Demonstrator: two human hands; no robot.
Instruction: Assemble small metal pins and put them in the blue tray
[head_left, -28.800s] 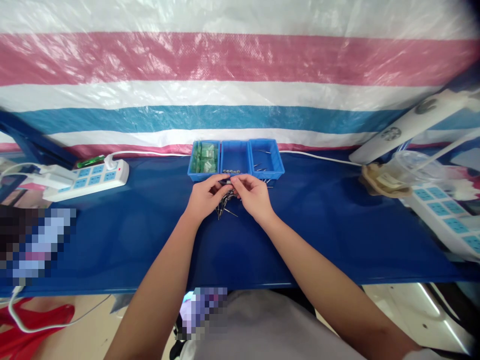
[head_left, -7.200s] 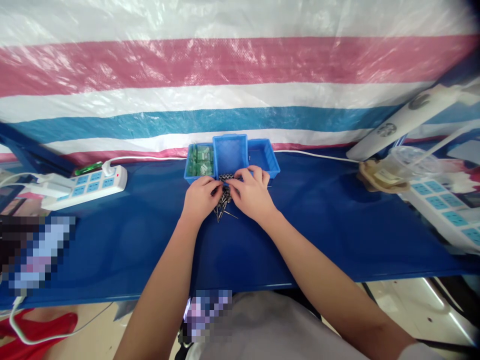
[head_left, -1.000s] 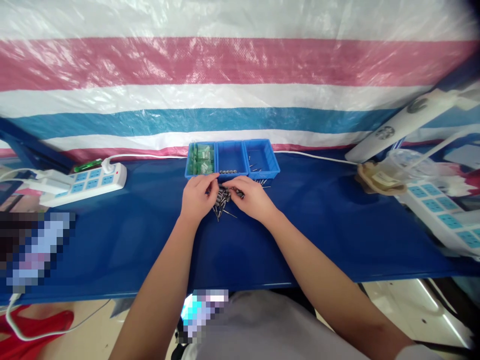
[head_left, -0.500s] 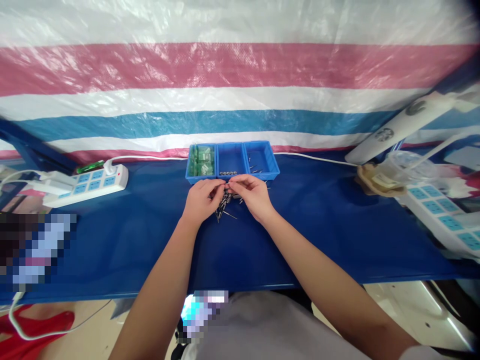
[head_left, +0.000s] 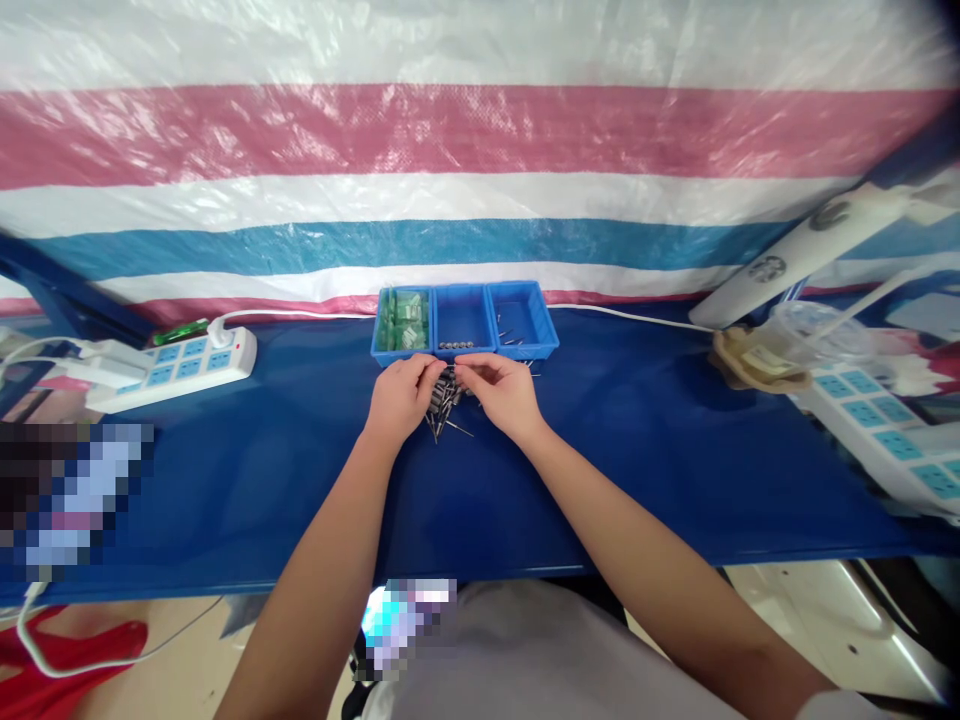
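Observation:
My left hand (head_left: 406,398) and my right hand (head_left: 504,394) meet fingertip to fingertip above a pile of thin metal pins (head_left: 444,407) on the blue table (head_left: 480,500). Both hands are closed in a pinch; whatever lies between the fingertips is too small to make out. Just beyond them stand three blue bins in a row. Green bags with small pale pieces fill the left bin (head_left: 403,355). In the middle bin (head_left: 461,300) several round metal pieces (head_left: 456,346) line the near side. A few thin pins (head_left: 513,341) lie in the right bin (head_left: 525,297).
A white power strip (head_left: 187,365) lies at the left, and another power strip (head_left: 885,425) at the right beside a clear plastic cup (head_left: 817,335). A white cable (head_left: 630,317) runs along the back. Behind hangs a striped plastic sheet (head_left: 480,130).
The fingertips of both hands have shifted slightly and their pinch has changed a little, uncovering more of the pin pile. The bins have stayed where they were.

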